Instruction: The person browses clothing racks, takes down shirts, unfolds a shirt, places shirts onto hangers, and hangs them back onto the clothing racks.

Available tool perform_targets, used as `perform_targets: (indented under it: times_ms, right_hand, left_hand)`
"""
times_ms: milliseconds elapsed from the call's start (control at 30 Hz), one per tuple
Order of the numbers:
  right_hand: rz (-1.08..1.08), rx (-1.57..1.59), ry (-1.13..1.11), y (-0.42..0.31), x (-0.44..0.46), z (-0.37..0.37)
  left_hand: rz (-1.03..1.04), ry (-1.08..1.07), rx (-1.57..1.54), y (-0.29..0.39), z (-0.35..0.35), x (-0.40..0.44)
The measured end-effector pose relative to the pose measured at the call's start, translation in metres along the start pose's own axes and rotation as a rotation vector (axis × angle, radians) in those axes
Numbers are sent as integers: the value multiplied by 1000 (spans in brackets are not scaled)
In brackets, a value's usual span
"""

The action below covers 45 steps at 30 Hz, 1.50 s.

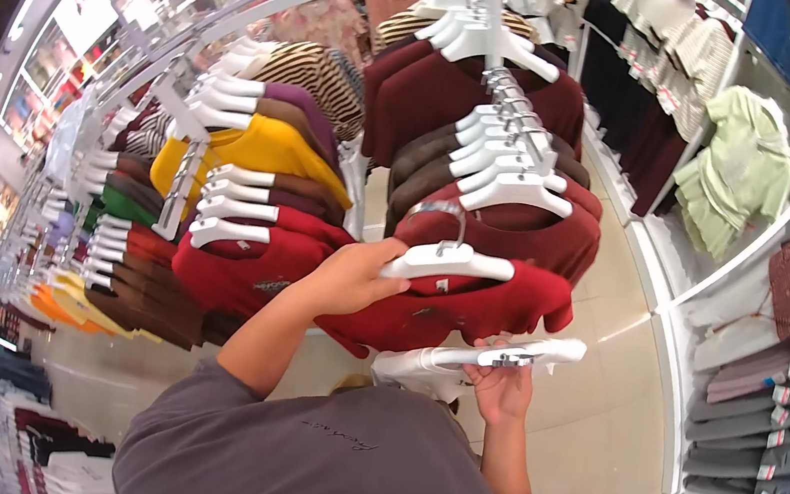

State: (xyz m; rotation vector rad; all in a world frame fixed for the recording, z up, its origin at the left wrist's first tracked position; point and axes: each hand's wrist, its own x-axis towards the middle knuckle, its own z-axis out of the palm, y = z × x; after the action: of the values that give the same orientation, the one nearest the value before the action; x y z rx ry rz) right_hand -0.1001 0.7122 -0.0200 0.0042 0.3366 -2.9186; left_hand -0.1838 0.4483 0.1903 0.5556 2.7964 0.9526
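A white hanger (464,262) carries a red top (468,303) in front of the rack. My left hand (357,277) has its fingers closed round the left end of this hanger. Below and to the right, my right hand (501,383) is under several white hangers (471,356) held together, its fingers partly hidden behind them. These hangers carry no visible garment on their right part. The red top hangs between my two hands, close above the white hangers.
Dark red tops (558,235) hang on a rail (520,113) ahead. Racks of yellow (257,152), red and brown tops stand to the left. A light green outfit (745,160) and folded trousers (748,428) line the right wall. Other people stand at the far end.
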Motion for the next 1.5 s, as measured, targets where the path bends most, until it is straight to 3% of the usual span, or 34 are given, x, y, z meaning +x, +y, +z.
perform_targets:
  times_ms: [67,300,467,700,900,967,1133,1367,1500]
  right_hand:
    - [39,-27,-22,8,8,1]
    - [231,-92,-70,41,25,16]
    - [282,-146,-35,91,39,29]
    - [370,-195,-74,175,42,67]
    - [442,-182,-39,228,44,57]
    - [434,-188,-25,247,43,64]
    - [406,-143,32,282,32,64]
    - [460,-276,115,298,37,73]
    - [483,-289,70,308,47,79]
  left_hand:
    - [-43,-15,-107,-12,-10,-29]
    - [-125,169,-45,-55,-42,-107]
    - [-79,269,121,-99,-79,-159]
    - [-200,303,62,-175,-146,-217]
    - [-139,318,58,-230,-181,-229]
    - [-213,233,-23,-240,-189,-229]
    - [-154,160,56,-281,-175,-222]
    - [-127,314,151,-280,-163,-221]
    - [67,561,147,-257,-177,-221]
